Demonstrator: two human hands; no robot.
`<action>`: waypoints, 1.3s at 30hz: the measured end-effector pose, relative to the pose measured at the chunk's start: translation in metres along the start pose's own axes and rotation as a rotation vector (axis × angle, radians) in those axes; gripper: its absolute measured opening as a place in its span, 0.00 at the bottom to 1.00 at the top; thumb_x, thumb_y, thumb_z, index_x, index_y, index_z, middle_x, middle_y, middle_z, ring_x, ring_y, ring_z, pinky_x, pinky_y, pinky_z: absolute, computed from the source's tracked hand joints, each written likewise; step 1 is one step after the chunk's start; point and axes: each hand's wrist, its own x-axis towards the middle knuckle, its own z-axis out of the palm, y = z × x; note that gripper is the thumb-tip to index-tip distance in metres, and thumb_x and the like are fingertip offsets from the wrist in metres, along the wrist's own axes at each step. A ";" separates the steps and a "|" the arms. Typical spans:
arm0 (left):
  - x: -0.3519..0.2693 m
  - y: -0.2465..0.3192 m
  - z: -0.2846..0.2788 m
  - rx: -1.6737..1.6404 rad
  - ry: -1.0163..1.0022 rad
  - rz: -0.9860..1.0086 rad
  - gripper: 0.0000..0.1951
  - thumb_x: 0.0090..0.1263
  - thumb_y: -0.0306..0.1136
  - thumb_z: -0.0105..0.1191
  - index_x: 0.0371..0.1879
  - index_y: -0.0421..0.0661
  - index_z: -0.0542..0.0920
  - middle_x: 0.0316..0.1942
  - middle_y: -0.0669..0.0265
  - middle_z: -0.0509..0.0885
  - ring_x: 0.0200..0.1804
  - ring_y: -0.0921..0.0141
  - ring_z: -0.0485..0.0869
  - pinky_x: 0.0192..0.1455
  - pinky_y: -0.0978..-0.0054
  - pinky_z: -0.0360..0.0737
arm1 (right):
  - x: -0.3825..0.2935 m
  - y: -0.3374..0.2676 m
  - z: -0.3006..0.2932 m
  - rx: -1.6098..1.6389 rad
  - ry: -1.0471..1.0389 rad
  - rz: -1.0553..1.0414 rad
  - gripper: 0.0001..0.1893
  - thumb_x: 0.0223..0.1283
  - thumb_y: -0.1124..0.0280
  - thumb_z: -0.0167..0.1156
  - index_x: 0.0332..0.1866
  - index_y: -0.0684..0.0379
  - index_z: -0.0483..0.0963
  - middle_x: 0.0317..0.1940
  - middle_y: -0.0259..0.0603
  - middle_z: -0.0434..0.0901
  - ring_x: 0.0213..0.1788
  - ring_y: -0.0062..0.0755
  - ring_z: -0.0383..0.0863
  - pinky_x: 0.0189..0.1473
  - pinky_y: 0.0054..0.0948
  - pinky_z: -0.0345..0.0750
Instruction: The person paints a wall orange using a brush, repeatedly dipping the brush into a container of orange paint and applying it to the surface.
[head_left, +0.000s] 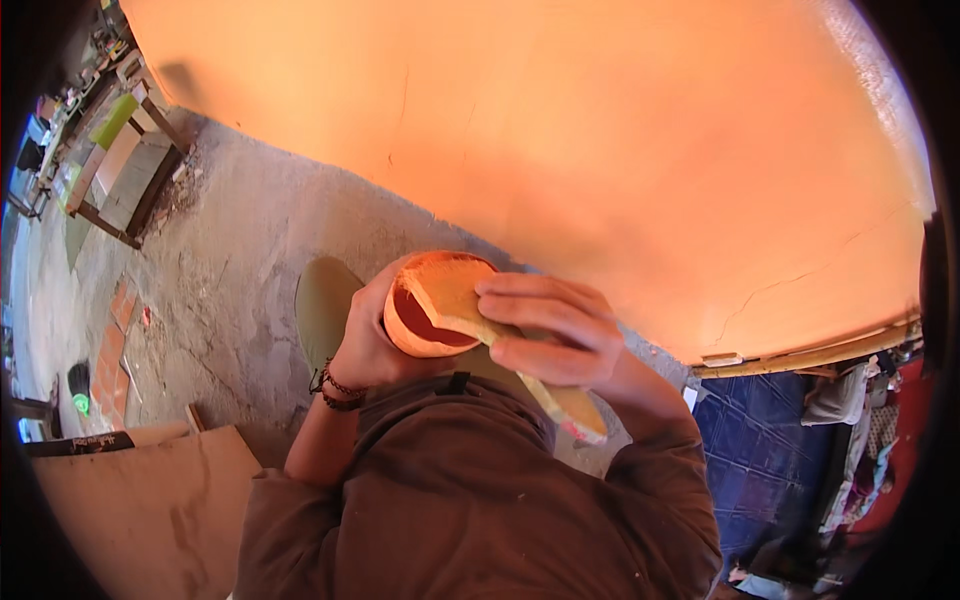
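Note:
My left hand (373, 330), with beaded bracelets at the wrist, is closed around a round container (396, 335) with orange paint on its rim and a dark reddish inside. My right hand (551, 326) grips a wide flat paintbrush (574, 416). Its orange-coated bristles (454, 289) lie over the container's rim, and its handle slants down to the right, with a pinkish mark near the end. Just beyond both hands stands an orange wall (570, 150) with thin cracks.
Worn concrete floor (255, 225) runs along the wall. A wooden frame table (97, 161) stands at upper left. A brown board (150, 517) is at lower left, near a green-and-black brush (79, 390). Blue sheeting (765, 435) and piled cloths (840, 397) are at right.

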 end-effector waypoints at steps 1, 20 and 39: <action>-0.006 -0.002 0.001 0.031 -0.017 0.008 0.44 0.38 0.31 0.78 0.60 0.39 0.73 0.55 0.60 0.81 0.56 0.68 0.81 0.60 0.70 0.76 | -0.009 -0.007 0.006 0.013 -0.002 0.017 0.08 0.56 0.74 0.65 0.39 0.62 0.77 0.42 0.56 0.82 0.44 0.56 0.86 0.43 0.47 0.86; -0.016 -0.011 0.003 0.204 -0.051 0.068 0.43 0.37 0.32 0.78 0.59 0.37 0.74 0.53 0.55 0.82 0.55 0.60 0.83 0.58 0.67 0.78 | -0.025 -0.018 0.018 -0.042 0.088 0.082 0.11 0.44 0.73 0.69 0.35 0.60 0.79 0.40 0.55 0.82 0.43 0.53 0.86 0.44 0.44 0.87; -0.005 -0.022 -0.005 0.171 0.055 0.049 0.43 0.35 0.32 0.77 0.58 0.41 0.75 0.53 0.61 0.82 0.55 0.66 0.82 0.60 0.69 0.77 | -0.007 0.022 0.004 0.849 0.185 1.139 0.17 0.56 0.79 0.69 0.48 0.64 0.72 0.34 0.33 0.79 0.37 0.21 0.80 0.39 0.22 0.76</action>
